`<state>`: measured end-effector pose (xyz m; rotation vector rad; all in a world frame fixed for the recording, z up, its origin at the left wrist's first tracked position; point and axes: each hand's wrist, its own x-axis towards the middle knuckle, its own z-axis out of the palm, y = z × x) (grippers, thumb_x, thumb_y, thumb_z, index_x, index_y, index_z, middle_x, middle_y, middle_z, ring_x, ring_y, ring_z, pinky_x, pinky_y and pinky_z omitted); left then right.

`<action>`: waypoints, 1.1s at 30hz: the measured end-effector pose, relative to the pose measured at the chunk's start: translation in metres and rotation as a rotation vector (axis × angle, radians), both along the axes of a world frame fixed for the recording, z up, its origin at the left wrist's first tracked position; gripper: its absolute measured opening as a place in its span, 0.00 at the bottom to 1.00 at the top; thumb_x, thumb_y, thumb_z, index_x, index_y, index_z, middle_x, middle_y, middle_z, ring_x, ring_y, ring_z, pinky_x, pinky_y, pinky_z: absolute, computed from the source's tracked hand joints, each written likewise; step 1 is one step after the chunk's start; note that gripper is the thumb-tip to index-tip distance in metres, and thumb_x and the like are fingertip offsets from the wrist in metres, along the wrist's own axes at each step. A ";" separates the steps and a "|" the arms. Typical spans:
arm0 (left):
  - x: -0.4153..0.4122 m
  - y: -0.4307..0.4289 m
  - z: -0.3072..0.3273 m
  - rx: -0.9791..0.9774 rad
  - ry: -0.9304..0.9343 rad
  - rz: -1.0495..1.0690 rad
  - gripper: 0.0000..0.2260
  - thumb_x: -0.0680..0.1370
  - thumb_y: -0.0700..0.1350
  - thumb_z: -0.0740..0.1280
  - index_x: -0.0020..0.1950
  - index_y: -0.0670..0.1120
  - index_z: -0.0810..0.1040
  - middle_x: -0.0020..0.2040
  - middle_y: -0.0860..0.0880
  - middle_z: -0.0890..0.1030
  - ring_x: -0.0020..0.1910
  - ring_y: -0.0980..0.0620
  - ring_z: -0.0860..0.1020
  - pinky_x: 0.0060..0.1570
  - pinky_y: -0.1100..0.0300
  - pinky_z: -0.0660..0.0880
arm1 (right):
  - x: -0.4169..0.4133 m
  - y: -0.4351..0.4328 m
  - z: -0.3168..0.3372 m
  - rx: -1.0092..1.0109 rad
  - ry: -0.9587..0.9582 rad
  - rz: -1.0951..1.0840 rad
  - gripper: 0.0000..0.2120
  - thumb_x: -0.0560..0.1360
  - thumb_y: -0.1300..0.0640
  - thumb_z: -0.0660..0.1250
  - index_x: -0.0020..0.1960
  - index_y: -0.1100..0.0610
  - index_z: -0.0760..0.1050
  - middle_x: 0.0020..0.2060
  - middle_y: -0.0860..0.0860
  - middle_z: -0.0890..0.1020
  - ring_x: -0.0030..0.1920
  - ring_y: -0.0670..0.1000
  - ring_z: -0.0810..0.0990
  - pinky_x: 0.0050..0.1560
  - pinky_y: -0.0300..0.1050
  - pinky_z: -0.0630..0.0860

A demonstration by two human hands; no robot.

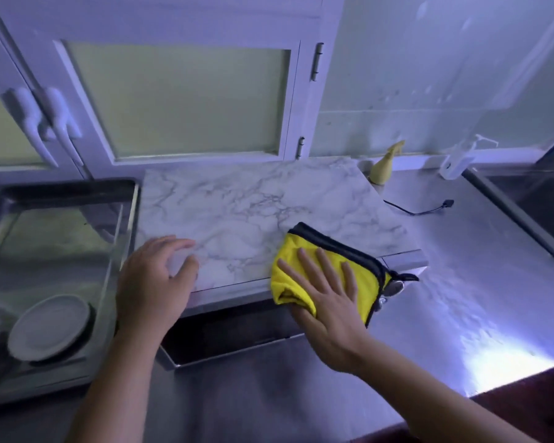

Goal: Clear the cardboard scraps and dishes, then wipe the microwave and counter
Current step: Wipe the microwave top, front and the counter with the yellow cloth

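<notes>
Yellow cloth point(330, 270) under right hand point(328, 297), microwave point(253, 212)

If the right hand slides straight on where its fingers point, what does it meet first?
The right hand would probably cross bare microwave top, then reach the cabinet door behind.

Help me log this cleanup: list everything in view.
microwave: one, marble-look top, counter centre
cloth: one, yellow, microwave's front-right corner
plates: two, white, left basin
left basin: one, steel, left
right basin: one, steel, far right
spray bottle: one, yellowish, behind microwave
cable: one, black, counter right of microwave
fixture: one, white, back right
counter: one, steel, underneath
cabinet doors: two, white, back
left hand: one, on microwave top
right hand: one, flat on cloth
</notes>
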<state>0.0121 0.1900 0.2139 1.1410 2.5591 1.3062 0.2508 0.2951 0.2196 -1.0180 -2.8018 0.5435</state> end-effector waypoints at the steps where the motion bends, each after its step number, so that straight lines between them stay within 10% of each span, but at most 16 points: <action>1: 0.004 -0.002 0.003 0.113 -0.139 0.009 0.08 0.76 0.43 0.69 0.52 0.54 0.84 0.57 0.54 0.83 0.55 0.57 0.79 0.56 0.63 0.73 | -0.008 -0.015 0.006 -0.111 0.065 0.084 0.27 0.78 0.41 0.47 0.77 0.32 0.47 0.80 0.37 0.45 0.78 0.41 0.33 0.76 0.52 0.31; 4: 0.021 -0.013 0.014 0.415 -0.460 -0.117 0.05 0.78 0.44 0.69 0.49 0.53 0.83 0.51 0.55 0.85 0.53 0.64 0.81 0.51 0.74 0.72 | -0.022 -0.051 0.026 -0.758 0.359 0.265 0.22 0.81 0.49 0.55 0.74 0.38 0.66 0.75 0.31 0.64 0.77 0.34 0.51 0.78 0.45 0.53; 7: 0.035 -0.029 0.014 0.512 -0.588 -0.282 0.12 0.77 0.55 0.67 0.53 0.51 0.84 0.54 0.52 0.85 0.58 0.56 0.81 0.57 0.67 0.75 | -0.020 -0.066 0.036 -1.509 0.674 -0.169 0.21 0.76 0.47 0.65 0.63 0.58 0.82 0.64 0.56 0.81 0.65 0.54 0.79 0.60 0.53 0.80; 9: 0.037 -0.039 0.011 0.592 -0.709 -0.353 0.14 0.77 0.57 0.66 0.54 0.50 0.84 0.56 0.46 0.84 0.59 0.48 0.81 0.59 0.58 0.77 | -0.009 -0.067 0.032 -1.658 0.703 -0.403 0.20 0.72 0.46 0.69 0.54 0.60 0.86 0.56 0.61 0.85 0.56 0.57 0.85 0.51 0.49 0.83; 14: 0.045 -0.048 0.002 0.548 -0.757 -0.435 0.12 0.79 0.53 0.64 0.54 0.49 0.84 0.55 0.44 0.83 0.56 0.42 0.81 0.58 0.46 0.76 | 0.026 -0.061 0.018 -1.667 0.816 -0.733 0.30 0.62 0.41 0.72 0.53 0.63 0.85 0.55 0.64 0.84 0.51 0.64 0.85 0.46 0.57 0.83; 23: 0.100 -0.045 -0.020 0.308 -0.790 -0.472 0.08 0.76 0.50 0.67 0.52 0.52 0.84 0.52 0.49 0.84 0.53 0.51 0.83 0.54 0.60 0.79 | 0.082 -0.050 0.001 -1.398 1.058 -0.955 0.21 0.71 0.42 0.66 0.43 0.59 0.87 0.48 0.62 0.86 0.43 0.62 0.87 0.36 0.57 0.83; 31: 0.127 -0.073 -0.042 0.298 -0.688 -0.088 0.12 0.80 0.39 0.67 0.50 0.56 0.84 0.50 0.51 0.85 0.54 0.52 0.82 0.55 0.56 0.75 | 0.125 -0.028 -0.029 -1.306 1.149 -1.260 0.27 0.78 0.39 0.62 0.65 0.59 0.78 0.58 0.61 0.84 0.57 0.61 0.83 0.53 0.57 0.79; 33: 0.117 -0.079 -0.037 0.304 -0.556 0.025 0.10 0.79 0.44 0.68 0.53 0.59 0.83 0.52 0.55 0.83 0.54 0.59 0.80 0.58 0.58 0.73 | 0.129 -0.019 -0.033 -1.217 1.271 -1.270 0.26 0.79 0.39 0.63 0.69 0.55 0.75 0.57 0.53 0.84 0.48 0.53 0.86 0.41 0.51 0.82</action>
